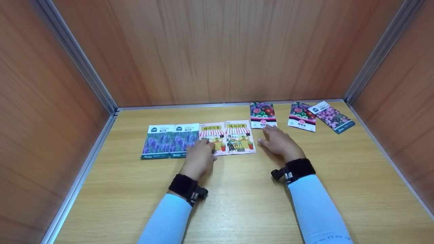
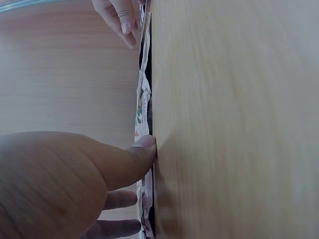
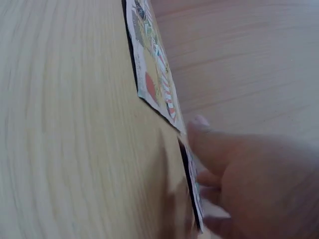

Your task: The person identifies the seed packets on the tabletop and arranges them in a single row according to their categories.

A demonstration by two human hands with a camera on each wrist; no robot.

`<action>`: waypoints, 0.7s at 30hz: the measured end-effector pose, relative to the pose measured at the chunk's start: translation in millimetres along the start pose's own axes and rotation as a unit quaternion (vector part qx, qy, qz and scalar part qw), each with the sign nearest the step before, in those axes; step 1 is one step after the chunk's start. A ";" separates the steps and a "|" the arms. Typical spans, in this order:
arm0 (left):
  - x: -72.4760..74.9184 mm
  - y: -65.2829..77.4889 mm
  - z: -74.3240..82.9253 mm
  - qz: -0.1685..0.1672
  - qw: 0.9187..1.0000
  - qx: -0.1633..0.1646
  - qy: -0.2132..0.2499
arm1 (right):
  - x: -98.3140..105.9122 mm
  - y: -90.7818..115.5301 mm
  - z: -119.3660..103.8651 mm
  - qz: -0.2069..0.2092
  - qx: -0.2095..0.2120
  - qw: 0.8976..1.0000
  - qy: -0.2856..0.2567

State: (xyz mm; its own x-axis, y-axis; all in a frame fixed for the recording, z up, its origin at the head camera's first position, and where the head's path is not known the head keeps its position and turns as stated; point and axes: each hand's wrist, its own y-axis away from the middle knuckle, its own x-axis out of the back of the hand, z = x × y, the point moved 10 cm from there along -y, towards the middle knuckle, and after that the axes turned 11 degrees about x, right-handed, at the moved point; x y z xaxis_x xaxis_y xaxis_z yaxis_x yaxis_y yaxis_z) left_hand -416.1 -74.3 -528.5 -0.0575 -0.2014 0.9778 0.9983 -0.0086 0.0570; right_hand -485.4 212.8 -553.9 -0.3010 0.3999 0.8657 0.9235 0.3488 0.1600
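Two purple-flower seed packets [image 1: 157, 141] and two pink seed packets with striped awnings [image 1: 240, 137] lie side by side in a row. My left hand [image 1: 199, 156] rests on the left pink packet, covering part of it; in the left wrist view its thumb [image 2: 132, 162] touches the packet's near edge. To the right of the row, a seed packet with red and pink flowers [image 1: 263, 113] lies farther back. My right hand [image 1: 282, 142] is at that packet's lower edge, fingers extended over it; whether they press on it cannot be told.
Farther right, another red-and-pink flower packet [image 1: 301, 118] is partly overlapped by a tilted pink-flower packet [image 1: 332, 117]. Wooden panels [image 1: 220, 51] with metal edging enclose the back and both sides of the wooden table [image 1: 237, 203].
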 end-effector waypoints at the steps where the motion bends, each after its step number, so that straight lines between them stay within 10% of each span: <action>1: 0.4 0.0 0.0 0.002 1.000 0.000 0.000 | -0.3 1.9 0.1 -0.005 -0.003 1.000 -0.001; 21: 4.9 -0.5 -0.2 0.014 1.000 0.006 -0.009 | 18.9 26.5 -2.9 0.003 -0.033 0.998 0.048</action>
State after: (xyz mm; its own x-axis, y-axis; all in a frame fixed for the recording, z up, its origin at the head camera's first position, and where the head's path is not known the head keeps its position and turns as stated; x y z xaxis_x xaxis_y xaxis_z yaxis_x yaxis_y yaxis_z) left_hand -416.8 -75.4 -523.7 -0.0296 -0.1843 0.9824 0.9995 0.0077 0.0315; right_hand -466.0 227.1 -532.0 -0.2745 0.3182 0.9074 0.9399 0.2880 0.1834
